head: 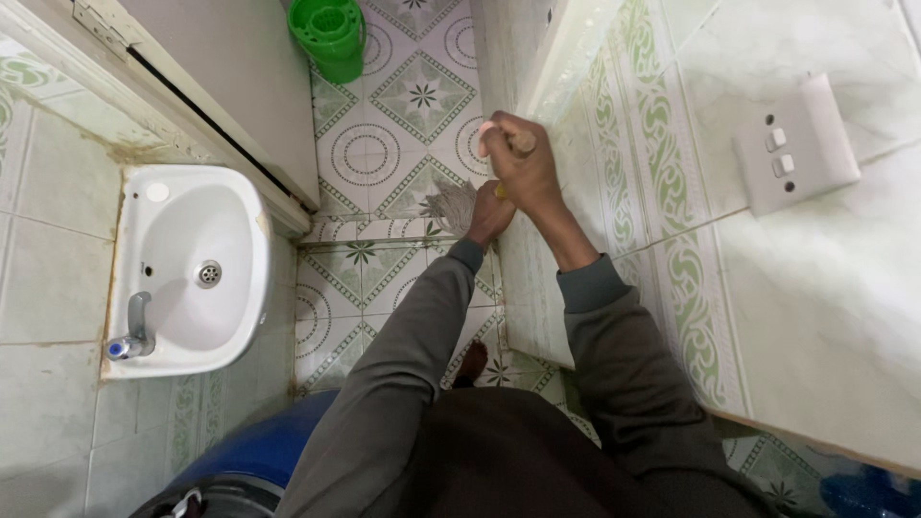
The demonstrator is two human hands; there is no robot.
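Two hands close on one mop handle [521, 144], a pale wooden stick seen almost end-on from above. The right hand [523, 163] wraps fully around the top of the handle, fingers curled tight with the stick's end poking out beside the knuckles. The left hand [491, 213] grips the same handle just below the right, fist shut around it, the two hands nearly touching. Directly beneath the left hand's grip, the grey stringy mop head [451, 204] spreads on the patterned floor tiles [384, 144], slightly to the left of the hands. Just right of the grip rises a tiled wall corner [537, 86] with green scrollwork. Well beyond the hands, at the far end of the floor, stands a green mop bucket [330, 35]. Far left of the grip hangs a white washbasin [182, 269] with a chrome tap [136, 326]. Right of the grip, on the wall, sits a white double light switch [794, 144].
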